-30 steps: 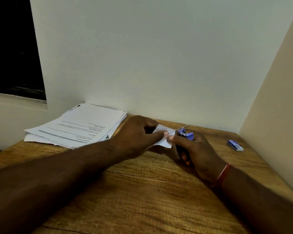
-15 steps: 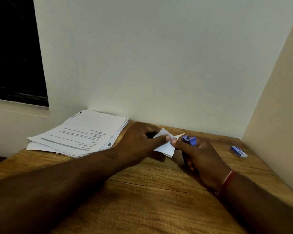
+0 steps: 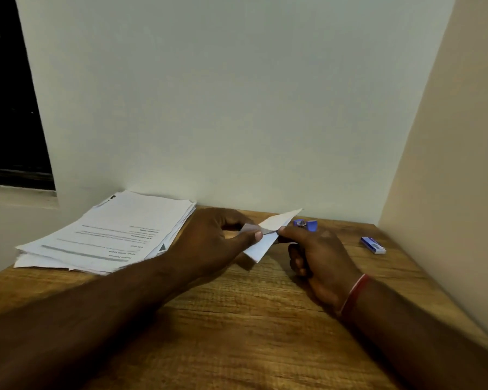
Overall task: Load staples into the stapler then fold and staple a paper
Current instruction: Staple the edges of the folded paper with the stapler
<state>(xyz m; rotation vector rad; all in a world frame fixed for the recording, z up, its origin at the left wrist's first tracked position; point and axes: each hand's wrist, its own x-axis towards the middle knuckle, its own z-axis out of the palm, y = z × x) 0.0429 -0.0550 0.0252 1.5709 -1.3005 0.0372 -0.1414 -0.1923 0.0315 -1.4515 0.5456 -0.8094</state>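
Wooden desk [image 3: 237, 327] — left hand [image 3: 209, 240] pinches folded paper [image 3: 261, 246]; right hand [image 3: 323, 257] clenches blue stapler [image 3: 307, 224].

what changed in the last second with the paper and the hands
The folded paper has tilted: its near corner now hangs lower toward the table, far tip raised. The left hand still pinches it; the right hand still holds the stapler. Paper stack and staple box unmoved.
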